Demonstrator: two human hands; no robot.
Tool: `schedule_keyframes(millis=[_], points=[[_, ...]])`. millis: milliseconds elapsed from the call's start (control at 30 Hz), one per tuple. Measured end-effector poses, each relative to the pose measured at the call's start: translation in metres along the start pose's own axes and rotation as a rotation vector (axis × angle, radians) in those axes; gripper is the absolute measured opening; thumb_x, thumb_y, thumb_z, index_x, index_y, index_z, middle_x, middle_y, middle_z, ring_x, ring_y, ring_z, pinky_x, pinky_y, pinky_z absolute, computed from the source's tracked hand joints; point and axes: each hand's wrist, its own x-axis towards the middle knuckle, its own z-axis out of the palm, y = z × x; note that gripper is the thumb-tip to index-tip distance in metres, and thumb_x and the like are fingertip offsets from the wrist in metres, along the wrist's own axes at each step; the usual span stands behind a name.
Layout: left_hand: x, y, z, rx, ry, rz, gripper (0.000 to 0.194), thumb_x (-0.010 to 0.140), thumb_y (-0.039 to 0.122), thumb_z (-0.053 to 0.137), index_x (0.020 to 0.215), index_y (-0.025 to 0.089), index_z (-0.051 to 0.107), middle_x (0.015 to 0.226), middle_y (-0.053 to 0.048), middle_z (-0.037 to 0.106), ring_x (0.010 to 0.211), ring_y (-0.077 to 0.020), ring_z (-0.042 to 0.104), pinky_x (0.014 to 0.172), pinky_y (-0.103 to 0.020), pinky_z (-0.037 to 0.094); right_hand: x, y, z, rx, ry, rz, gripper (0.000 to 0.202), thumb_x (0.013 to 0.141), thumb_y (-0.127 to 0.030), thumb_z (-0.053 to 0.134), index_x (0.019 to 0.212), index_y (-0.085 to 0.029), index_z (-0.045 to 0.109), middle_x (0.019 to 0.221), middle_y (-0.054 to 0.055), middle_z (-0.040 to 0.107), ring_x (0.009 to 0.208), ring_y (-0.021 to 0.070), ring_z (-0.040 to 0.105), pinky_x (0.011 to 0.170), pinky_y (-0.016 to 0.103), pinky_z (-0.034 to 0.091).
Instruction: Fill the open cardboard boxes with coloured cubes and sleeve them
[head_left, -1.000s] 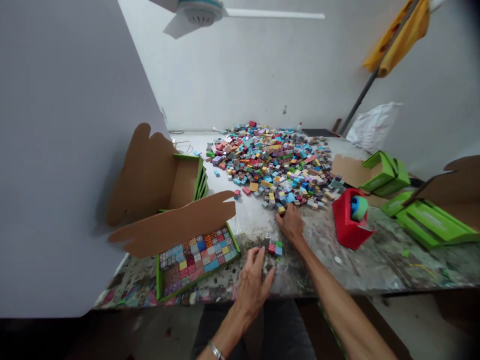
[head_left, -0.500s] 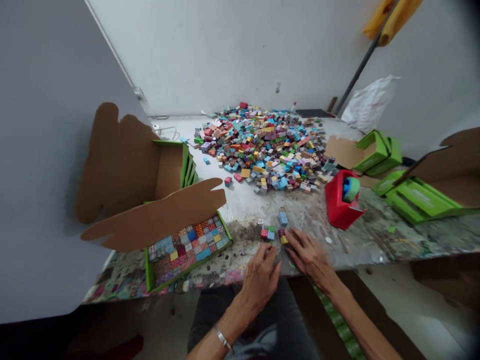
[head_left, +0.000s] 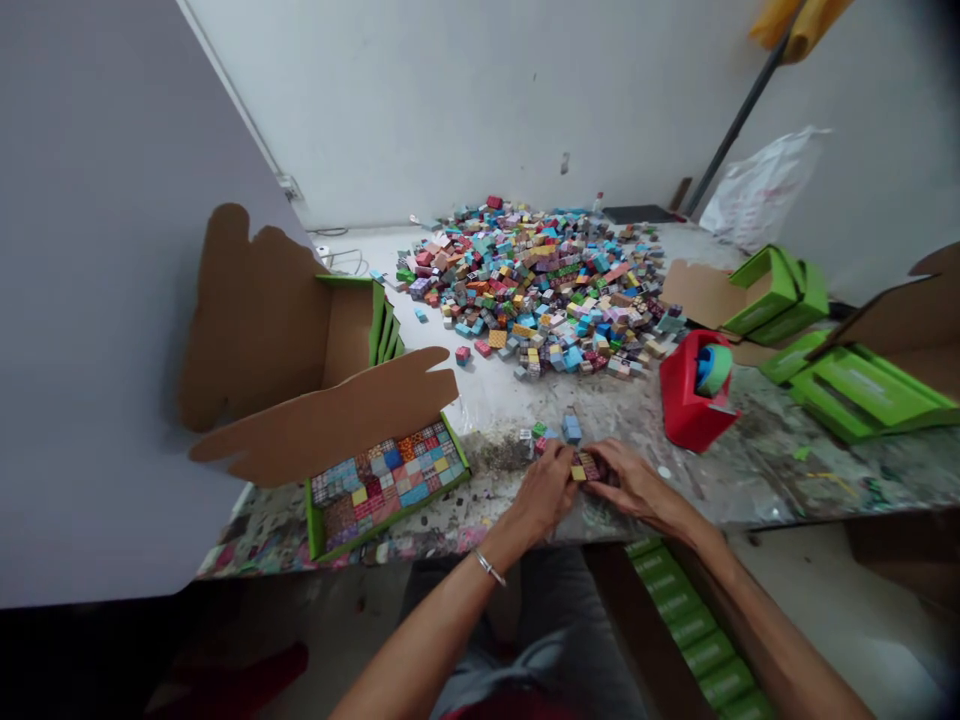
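Observation:
Between my two hands, near the table's front edge, is a small group of patterned blocks (head_left: 584,467), yellow and dark maroon. My left hand (head_left: 549,487) presses its fingertips to the left side of the group, fingers closed. From the right, my right hand (head_left: 634,484) holds the same blocks between thumb and fingers. A light-blue block (head_left: 571,428) stands just beyond them. Close to my left fingertips lie a green block (head_left: 538,430) and a few others, partly hidden by the hand.
A big heap of blocks (head_left: 536,285) covers the back of the table. An open green box (head_left: 315,528) filled with blocks is at left. A red tape dispenser (head_left: 686,400) stands right, with green boxes (head_left: 862,385) beyond. More green boxes (head_left: 690,630) sit below the table edge.
Both hands have closed in on the maroon and yellow blocks. My left hand has moved forward and right, from resting in front of the loose blocks to touching this group. The view has shifted slightly.

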Motion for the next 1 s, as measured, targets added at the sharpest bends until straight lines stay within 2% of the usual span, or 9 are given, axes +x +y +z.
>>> schedule_keyframes(millis=[100, 200, 300, 400, 533, 633, 733, 800, 1000], points=[[-0.007, 0.002, -0.005, -0.033, -0.028, -0.009, 0.026, 0.08, 0.011, 0.051, 0.104, 0.019, 0.053, 0.11, -0.007, 0.052, 0.101, -0.0206, 0.055, 0.09, -0.034, 0.048, -0.001, -0.004, -0.001, 0.023, -0.047, 0.009, 0.03, 0.079, -0.035, 0.061, 0.105, -0.02, 0.059, 0.098, 0.009, 0.062, 0.087, 0.023, 0.059, 0.077, 0.037, 0.051], [-0.027, 0.006, -0.016, -0.033, -0.037, 0.007, 0.03, 0.079, 0.011, 0.052, 0.109, 0.018, 0.052, 0.112, -0.009, 0.052, 0.101, -0.0225, 0.056, 0.089, -0.035, 0.049, -0.002, -0.009, 0.003, 0.088, -0.052, -0.016, 0.033, 0.079, -0.037, 0.063, 0.108, -0.023, 0.06, 0.101, 0.01, 0.064, 0.088, 0.0239, 0.061, 0.076, 0.038, 0.053], [-0.057, 0.011, -0.039, -0.034, 0.047, 0.024, 0.039, 0.082, 0.012, 0.048, 0.12, 0.02, 0.047, 0.118, -0.009, 0.05, 0.103, -0.0215, 0.057, 0.09, -0.033, 0.049, 0.005, -0.026, 0.011, 0.146, -0.071, -0.059, 0.037, 0.079, -0.039, 0.065, 0.113, -0.026, 0.06, 0.106, 0.01, 0.064, 0.09, 0.0235, 0.063, 0.075, 0.036, 0.055], [-0.087, 0.008, -0.072, -0.021, 0.171, -0.043, 0.041, 0.082, 0.01, 0.048, 0.121, 0.022, 0.047, 0.119, -0.007, 0.048, 0.102, -0.0193, 0.056, 0.09, -0.03, 0.048, 0.029, -0.065, 0.021, 0.182, -0.124, -0.121, 0.038, 0.082, -0.038, 0.061, 0.117, -0.026, 0.057, 0.105, 0.009, 0.063, 0.088, 0.0212, 0.063, 0.072, 0.033, 0.055], [-0.108, -0.024, -0.121, 0.137, 0.332, -0.178, 0.037, 0.082, 0.012, 0.047, 0.117, 0.022, 0.051, 0.116, -0.006, 0.048, 0.101, -0.0187, 0.055, 0.088, -0.03, 0.048, 0.086, -0.124, 0.047, 0.131, -0.173, -0.299, 0.037, 0.085, -0.029, 0.052, 0.121, -0.023, 0.052, 0.105, 0.008, 0.063, 0.09, 0.0197, 0.061, 0.077, 0.032, 0.052], [-0.112, -0.056, -0.146, 0.336, 0.38, -0.285, 0.041, 0.078, 0.01, 0.051, 0.117, 0.021, 0.054, 0.116, -0.008, 0.05, 0.105, -0.0228, 0.052, 0.092, -0.037, 0.045, 0.13, -0.149, 0.076, 0.025, -0.13, -0.375, 0.035, 0.081, -0.016, 0.049, 0.116, -0.018, 0.053, 0.103, 0.01, 0.064, 0.091, 0.0208, 0.061, 0.079, 0.032, 0.048], [-0.115, -0.079, -0.153, 0.47, 0.403, -0.345, 0.042, 0.076, 0.009, 0.052, 0.116, 0.019, 0.056, 0.113, -0.01, 0.051, 0.108, -0.0281, 0.048, 0.094, -0.046, 0.041, 0.153, -0.156, 0.104, -0.054, -0.123, -0.33, 0.036, 0.078, -0.01, 0.045, 0.113, -0.015, 0.052, 0.097, 0.011, 0.066, 0.086, 0.021, 0.062, 0.073, 0.03, 0.046], [-0.117, -0.086, -0.15, 0.477, 0.415, -0.326, 0.038, 0.077, 0.01, 0.051, 0.114, 0.02, 0.058, 0.11, -0.01, 0.052, 0.107, -0.0283, 0.048, 0.093, -0.046, 0.041, 0.157, -0.156, 0.117, -0.081, -0.124, -0.309, 0.034, 0.079, -0.009, 0.044, 0.11, -0.017, 0.053, 0.095, 0.01, 0.066, 0.084, 0.0207, 0.062, 0.07, 0.028, 0.045], [-0.12, -0.098, -0.139, 0.518, 0.465, -0.297, 0.029, 0.086, 0.017, 0.045, 0.11, 0.023, 0.06, 0.104, -0.008, 0.054, 0.101, -0.0252, 0.048, 0.088, -0.041, 0.042, 0.146, -0.176, 0.126, -0.121, -0.1, -0.246, 0.038, 0.08, -0.007, 0.045, 0.114, -0.022, 0.052, 0.111, 0.008, 0.063, 0.096, 0.0196, 0.06, 0.076, 0.026, 0.045]])
